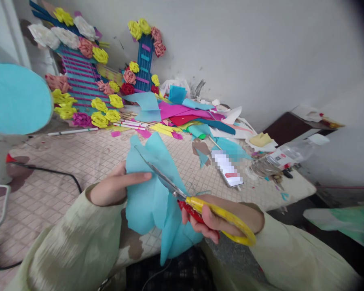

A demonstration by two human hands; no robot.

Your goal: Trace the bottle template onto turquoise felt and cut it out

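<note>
Light blue paper (142, 202) hangs in front of me over the table's near edge, folded or layered in places. My left hand (115, 184) grips its left side, the index finger lying across the front and the other fingers behind it. In my right hand (220, 216) are scissors (224, 208) with one yellow handle and one red handle, my fingers closed round them. Their blades point up and left and lie at the paper, just right of my left fingertip. How far apart the blades are is hard to tell.
The patterned table (100, 151) bears a heap of coloured paper (185, 111), a phone (227, 167) and a plastic bottle (288, 155). Flower-trimmed blue pieces (81, 79) lean on the wall. A round blue object (18, 99) and a black cable (54, 169) are at left.
</note>
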